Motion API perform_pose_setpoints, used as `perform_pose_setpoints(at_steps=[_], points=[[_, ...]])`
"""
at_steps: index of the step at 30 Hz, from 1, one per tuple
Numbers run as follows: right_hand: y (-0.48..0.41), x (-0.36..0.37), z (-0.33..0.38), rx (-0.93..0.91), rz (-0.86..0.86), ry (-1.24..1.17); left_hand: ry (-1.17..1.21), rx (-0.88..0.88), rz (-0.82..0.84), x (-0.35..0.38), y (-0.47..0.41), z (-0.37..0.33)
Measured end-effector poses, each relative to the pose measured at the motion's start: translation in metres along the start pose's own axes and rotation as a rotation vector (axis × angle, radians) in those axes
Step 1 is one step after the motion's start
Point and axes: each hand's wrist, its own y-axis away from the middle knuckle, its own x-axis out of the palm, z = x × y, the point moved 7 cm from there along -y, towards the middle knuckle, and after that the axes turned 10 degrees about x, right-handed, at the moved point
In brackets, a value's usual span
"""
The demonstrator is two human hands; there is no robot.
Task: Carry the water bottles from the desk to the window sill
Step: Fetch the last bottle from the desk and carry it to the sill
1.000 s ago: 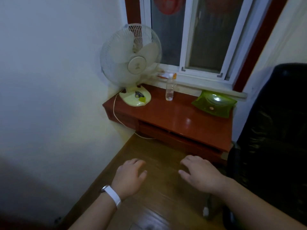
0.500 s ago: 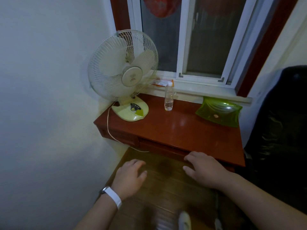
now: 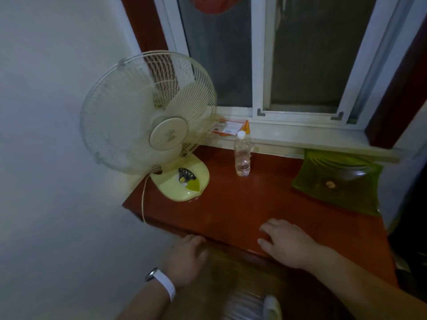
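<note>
1. Writing: the round hub of the fan (image 3: 147, 116) carries a small mark, too blurred to read. The orange-and-white leaflet (image 3: 231, 127) has lines of print and an orange triangle at its right corner, and none of it is legible at this size.
2. One water bottle (image 3: 242, 155) is in view. It is clear with a white cap and stands upright on the desk (image 3: 254, 204), near the back edge and just below the window sill (image 3: 312, 139). It is between the fan's base and the green dish (image 3: 351, 195), closer to the base.
3. One fan, cream with a wire cage, stands on the desk's left end. Its pale yellow base (image 3: 171, 188) has a row of buttons, and one cord (image 3: 143, 199) hangs over the left edge of the desk.
4. One green translucent dish sits at the desk's right end, tilted, with its back edge against the sill. One small round brownish thing (image 3: 330, 184) lies in it.
5. One leaflet lies flat on the sill, behind the bottle and partly behind the fan's cage.
6. The left hand (image 3: 187, 257) hangs in front of the desk's near edge with its fingers loosely bent, holding nothing. One white wristband (image 3: 165, 284) is on that wrist.
7. The right hand (image 3: 286, 243) is over the near edge of the desk, palm down, with its fingers relaxed and slightly spread, gripping nothing. I cannot tell whether it touches the wood. It is well apart from the bottle.
</note>
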Motion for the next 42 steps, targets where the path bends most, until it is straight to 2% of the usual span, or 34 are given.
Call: perform_pose_setpoints(at_steps=[4, 11, 24, 31, 38, 42], points=[[-0.049, -0.036, -0.027, -0.004, -0.06, -0.022, -0.059, 0.01, 0.018, -0.012, -0.07, -0.022], [-0.103, -0.058, -0.058, 0.028, -0.045, -0.015, -0.118, 0.075, -0.027, -0.031, -0.148, -0.054], [-0.175, -0.05, -0.087, 0.18, 0.033, -0.1, 0.026, 0.045, 0.09, -0.01, -0.258, -0.022], [-0.223, -0.049, -0.075, 0.265, 0.138, -0.257, 0.361, -0.059, 0.119, -0.003, -0.313, 0.005], [-0.281, -0.043, -0.07, 0.435, 0.184, -0.548, 0.785, -0.234, 0.077, 0.003, -0.356, 0.02], [-0.304, -0.039, -0.07, 0.49, 0.162, -0.666, 0.895, -0.189, 0.099, 0.005, -0.372, 0.016]])
